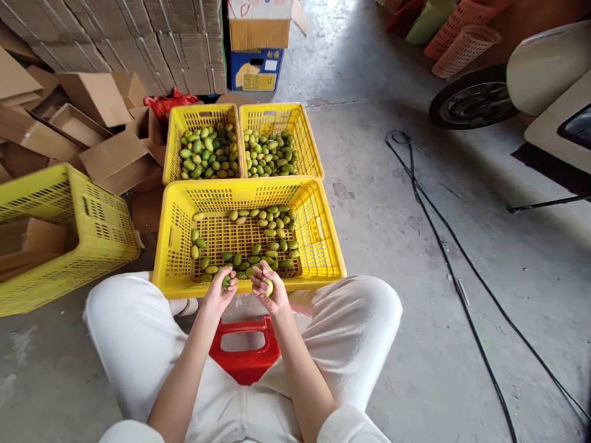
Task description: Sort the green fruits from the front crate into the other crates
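My left hand [220, 295] is closed around a small oval green fruit [226, 282], over the near rim of a large yellow crate [335, 246]. Just to its right, my right hand [276, 296] grips a paler yellow-green fruit [268, 287]; the fingers partly cover it. Loose green and yellowish fruits [272, 224] lie scattered on the crate's slatted floor, mostly along the right and near sides. Behind stand two more yellow crates, the left one [170, 144] and the right one [311, 141], both holding many similar fruits.
A red plastic stool [247, 366] shows between my knees. At left stands another yellow crate [101, 215] with cardboard inside, beside heaped cardboard boxes [115, 157]. A black cable [455, 277] runs over the concrete floor at right, near a wheeled vehicle [549, 80].
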`<state>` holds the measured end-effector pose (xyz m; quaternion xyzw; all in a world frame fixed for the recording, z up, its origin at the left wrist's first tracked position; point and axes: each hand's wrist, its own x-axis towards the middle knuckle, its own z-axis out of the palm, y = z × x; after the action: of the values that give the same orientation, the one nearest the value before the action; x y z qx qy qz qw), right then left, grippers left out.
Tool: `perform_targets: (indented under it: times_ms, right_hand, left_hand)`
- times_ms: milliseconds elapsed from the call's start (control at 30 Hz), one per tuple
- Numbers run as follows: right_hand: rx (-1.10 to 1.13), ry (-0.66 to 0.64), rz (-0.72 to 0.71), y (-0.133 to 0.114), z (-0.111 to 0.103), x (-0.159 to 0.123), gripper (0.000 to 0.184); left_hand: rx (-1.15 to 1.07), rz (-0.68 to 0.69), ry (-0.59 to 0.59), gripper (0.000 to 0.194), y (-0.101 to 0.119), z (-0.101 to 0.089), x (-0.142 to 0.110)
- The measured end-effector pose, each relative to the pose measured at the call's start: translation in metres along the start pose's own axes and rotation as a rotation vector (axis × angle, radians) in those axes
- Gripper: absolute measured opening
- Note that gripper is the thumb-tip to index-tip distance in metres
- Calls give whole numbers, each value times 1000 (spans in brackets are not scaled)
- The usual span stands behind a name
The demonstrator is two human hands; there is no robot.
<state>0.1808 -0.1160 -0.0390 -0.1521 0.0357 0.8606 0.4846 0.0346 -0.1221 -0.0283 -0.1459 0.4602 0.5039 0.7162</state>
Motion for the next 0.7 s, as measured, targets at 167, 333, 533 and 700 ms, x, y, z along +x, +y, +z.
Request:
perform_targets:
  times_ms: [167, 333, 533, 700]
  right_hand:
    - [-76, -26, 24, 1, 6, 0, 35]
    - [19, 151, -151, -8, 17, -6, 26]
    - [182, 171, -158, -6, 3, -1, 11]
    - [78, 214, 186, 8, -13, 10, 12]
  left_hand:
    - [-46, -77, -67, 27, 2, 1, -6]
    - [-95, -5, -161, 16, 11, 8, -18]
    - [-100, 5, -147, 13, 6, 2, -6]
    - [58, -86, -16, 18, -4, -6, 8]
